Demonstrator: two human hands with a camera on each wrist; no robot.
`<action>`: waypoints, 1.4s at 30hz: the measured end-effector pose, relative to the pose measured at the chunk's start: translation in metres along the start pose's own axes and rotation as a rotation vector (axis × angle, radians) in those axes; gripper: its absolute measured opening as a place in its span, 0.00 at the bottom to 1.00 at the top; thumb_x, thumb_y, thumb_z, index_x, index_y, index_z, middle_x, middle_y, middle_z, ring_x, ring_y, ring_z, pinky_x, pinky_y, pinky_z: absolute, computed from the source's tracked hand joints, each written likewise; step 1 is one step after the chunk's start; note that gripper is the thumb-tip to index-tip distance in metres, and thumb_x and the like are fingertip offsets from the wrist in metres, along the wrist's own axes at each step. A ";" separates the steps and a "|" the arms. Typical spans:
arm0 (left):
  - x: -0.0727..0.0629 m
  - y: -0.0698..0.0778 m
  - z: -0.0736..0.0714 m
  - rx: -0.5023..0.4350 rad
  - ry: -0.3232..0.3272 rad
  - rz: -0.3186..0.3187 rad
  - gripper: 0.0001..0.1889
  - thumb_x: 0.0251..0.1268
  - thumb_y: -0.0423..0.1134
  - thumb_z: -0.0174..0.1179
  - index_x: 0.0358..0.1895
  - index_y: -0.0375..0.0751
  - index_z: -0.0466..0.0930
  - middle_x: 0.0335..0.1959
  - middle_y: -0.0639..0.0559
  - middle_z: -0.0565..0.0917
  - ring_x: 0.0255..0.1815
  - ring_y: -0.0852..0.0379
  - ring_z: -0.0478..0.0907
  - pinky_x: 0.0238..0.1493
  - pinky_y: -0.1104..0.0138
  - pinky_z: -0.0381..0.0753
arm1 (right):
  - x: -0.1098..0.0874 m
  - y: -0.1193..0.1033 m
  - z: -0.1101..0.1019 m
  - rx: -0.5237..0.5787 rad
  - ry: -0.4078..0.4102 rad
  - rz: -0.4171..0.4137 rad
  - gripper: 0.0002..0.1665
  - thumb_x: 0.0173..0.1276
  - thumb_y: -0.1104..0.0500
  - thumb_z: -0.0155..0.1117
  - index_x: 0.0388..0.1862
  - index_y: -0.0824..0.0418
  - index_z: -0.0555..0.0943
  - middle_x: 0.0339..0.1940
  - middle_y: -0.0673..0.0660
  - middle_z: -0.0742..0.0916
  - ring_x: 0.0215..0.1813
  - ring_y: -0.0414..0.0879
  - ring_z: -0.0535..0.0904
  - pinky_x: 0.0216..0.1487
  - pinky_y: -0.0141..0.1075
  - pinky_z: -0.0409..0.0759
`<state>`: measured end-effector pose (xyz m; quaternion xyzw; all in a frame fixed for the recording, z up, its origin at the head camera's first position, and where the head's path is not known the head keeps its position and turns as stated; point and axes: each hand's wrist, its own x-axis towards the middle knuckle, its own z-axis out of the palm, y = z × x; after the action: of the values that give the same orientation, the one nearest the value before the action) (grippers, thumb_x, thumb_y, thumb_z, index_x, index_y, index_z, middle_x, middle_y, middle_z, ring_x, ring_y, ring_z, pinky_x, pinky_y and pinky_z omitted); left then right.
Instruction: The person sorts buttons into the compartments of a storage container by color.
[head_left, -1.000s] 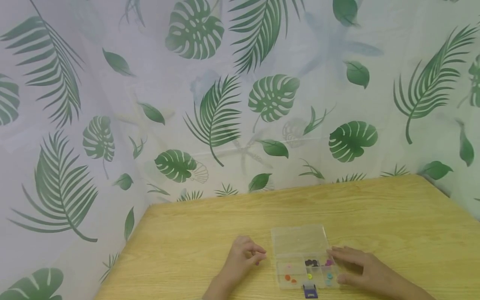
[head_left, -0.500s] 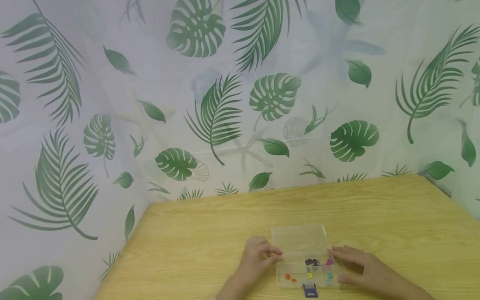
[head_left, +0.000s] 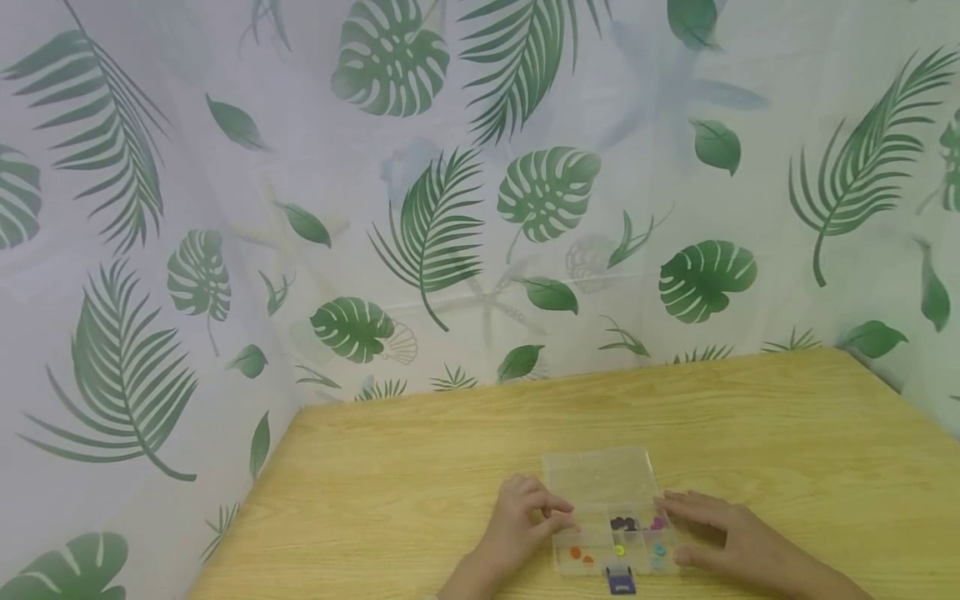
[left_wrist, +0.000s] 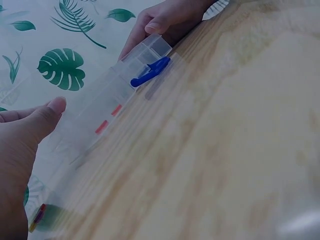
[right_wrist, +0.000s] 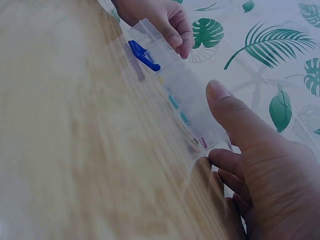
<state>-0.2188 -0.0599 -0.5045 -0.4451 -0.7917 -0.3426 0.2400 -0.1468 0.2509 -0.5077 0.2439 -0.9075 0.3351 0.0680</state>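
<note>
A clear plastic compartment box (head_left: 592,573), its lid (head_left: 600,475) lying back, holds small button-like discs: orange discs (head_left: 576,553), black discs (head_left: 622,524), a yellow disc (head_left: 620,551), blue discs (head_left: 659,551) and purple discs (head_left: 657,523). My left hand (head_left: 525,521) is over the left compartments, thumb and index finger bent close together; whether they pinch anything is hidden. A pink bit (head_left: 578,530) shows by its thumb. My right hand (head_left: 731,533) holds the box's right end between thumb and fingers. A blue latch (right_wrist: 145,56) hangs from the front.
The box stands on a wood-grain table (head_left: 390,467) against a leaf-patterned cloth (head_left: 465,242). Small colourful pieces (left_wrist: 37,217) show low in the left wrist view; whether they lie on the table or in the hand is unclear.
My left hand has moved right, from beside the box to over its left compartments. A purple bit seen by its thumb a second ago is out of sight. The right hand has stayed put.
</note>
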 end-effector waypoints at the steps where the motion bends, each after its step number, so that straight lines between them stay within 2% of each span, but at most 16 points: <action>1: 0.000 0.000 0.000 0.000 0.004 0.000 0.08 0.48 0.41 0.70 0.33 0.47 0.86 0.24 0.61 0.74 0.30 0.66 0.63 0.41 0.77 0.63 | 0.000 0.000 0.000 -0.015 0.002 0.001 0.31 0.63 0.48 0.65 0.66 0.46 0.72 0.63 0.61 0.77 0.65 0.40 0.68 0.53 0.32 0.73; 4: 0.000 -0.001 -0.001 -0.022 0.003 -0.024 0.07 0.49 0.41 0.69 0.33 0.47 0.85 0.24 0.61 0.74 0.31 0.67 0.63 0.41 0.77 0.63 | 0.001 -0.001 -0.001 -0.046 0.002 0.008 0.32 0.63 0.46 0.65 0.66 0.45 0.71 0.62 0.60 0.78 0.62 0.57 0.72 0.53 0.35 0.74; 6: 0.000 -0.002 -0.002 -0.027 0.002 -0.043 0.07 0.50 0.41 0.69 0.34 0.47 0.85 0.24 0.62 0.74 0.32 0.68 0.63 0.41 0.77 0.63 | 0.002 -0.001 -0.001 -0.056 0.007 0.008 0.32 0.63 0.46 0.65 0.66 0.45 0.72 0.62 0.60 0.78 0.61 0.61 0.72 0.54 0.36 0.74; 8: -0.001 -0.002 -0.003 -0.037 0.001 -0.061 0.08 0.50 0.40 0.69 0.34 0.48 0.85 0.24 0.62 0.74 0.32 0.68 0.63 0.41 0.78 0.63 | 0.001 -0.001 -0.001 -0.041 0.012 0.000 0.31 0.63 0.47 0.65 0.66 0.46 0.72 0.62 0.61 0.78 0.62 0.56 0.72 0.54 0.35 0.74; 13: -0.005 -0.007 -0.010 -0.030 0.029 -0.083 0.08 0.47 0.40 0.70 0.33 0.46 0.86 0.23 0.61 0.74 0.30 0.66 0.66 0.37 0.77 0.66 | 0.000 0.000 0.000 0.011 0.011 -0.019 0.31 0.63 0.50 0.65 0.66 0.48 0.72 0.62 0.62 0.78 0.64 0.35 0.67 0.53 0.31 0.73; 17: -0.012 -0.012 -0.018 -0.010 0.011 -0.159 0.08 0.48 0.41 0.70 0.34 0.46 0.86 0.23 0.62 0.73 0.31 0.68 0.65 0.39 0.74 0.68 | 0.000 0.001 0.002 0.033 0.007 -0.035 0.30 0.64 0.51 0.65 0.66 0.48 0.72 0.62 0.62 0.78 0.64 0.28 0.63 0.53 0.29 0.72; 20: -0.018 -0.015 -0.026 -0.021 -0.022 -0.226 0.09 0.49 0.42 0.68 0.35 0.47 0.85 0.24 0.63 0.73 0.33 0.70 0.64 0.42 0.73 0.68 | 0.000 0.000 0.002 0.020 0.016 -0.041 0.31 0.63 0.51 0.66 0.66 0.47 0.72 0.62 0.61 0.78 0.63 0.29 0.64 0.53 0.29 0.73; 23: -0.022 -0.019 -0.031 -0.024 -0.031 -0.250 0.09 0.50 0.42 0.68 0.36 0.47 0.86 0.24 0.64 0.73 0.34 0.69 0.65 0.43 0.71 0.68 | 0.000 0.001 0.002 0.010 0.037 -0.071 0.31 0.62 0.53 0.67 0.66 0.48 0.72 0.61 0.62 0.79 0.63 0.29 0.64 0.52 0.29 0.73; 26: -0.025 -0.024 -0.035 -0.013 -0.019 -0.242 0.09 0.49 0.41 0.69 0.36 0.47 0.86 0.24 0.64 0.74 0.35 0.68 0.66 0.43 0.70 0.68 | -0.001 0.001 0.002 -0.002 0.045 -0.081 0.32 0.62 0.52 0.67 0.66 0.48 0.72 0.61 0.61 0.79 0.63 0.28 0.64 0.52 0.29 0.73; 31: -0.033 -0.033 -0.041 -0.007 0.016 -0.207 0.09 0.47 0.40 0.70 0.34 0.46 0.85 0.25 0.65 0.75 0.34 0.67 0.67 0.42 0.71 0.69 | -0.001 -0.001 0.002 0.003 0.024 -0.048 0.31 0.63 0.50 0.66 0.66 0.47 0.71 0.62 0.60 0.78 0.63 0.27 0.63 0.52 0.28 0.72; 36: -0.040 -0.040 -0.048 0.038 0.036 -0.194 0.09 0.46 0.40 0.71 0.33 0.47 0.85 0.24 0.66 0.74 0.33 0.69 0.66 0.39 0.71 0.68 | -0.001 -0.002 0.001 0.022 0.016 -0.046 0.31 0.63 0.50 0.65 0.66 0.47 0.72 0.62 0.61 0.78 0.64 0.27 0.62 0.53 0.28 0.71; 39: -0.042 -0.042 -0.051 0.051 0.025 -0.211 0.09 0.46 0.42 0.71 0.33 0.49 0.85 0.24 0.67 0.73 0.33 0.69 0.66 0.39 0.71 0.67 | -0.001 -0.002 0.000 0.022 0.007 -0.035 0.30 0.64 0.50 0.65 0.66 0.47 0.72 0.62 0.62 0.78 0.64 0.27 0.62 0.53 0.28 0.71; 42: -0.043 -0.043 -0.053 0.072 -0.012 -0.234 0.10 0.46 0.46 0.70 0.34 0.50 0.86 0.25 0.68 0.74 0.33 0.71 0.65 0.41 0.71 0.67 | -0.001 -0.001 -0.001 0.016 0.002 -0.027 0.30 0.64 0.50 0.65 0.66 0.47 0.72 0.62 0.62 0.77 0.64 0.29 0.63 0.53 0.28 0.72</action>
<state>-0.2311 -0.1394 -0.5134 -0.3429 -0.8514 -0.3371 0.2094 -0.1459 0.2512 -0.5070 0.2561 -0.9015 0.3416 0.0714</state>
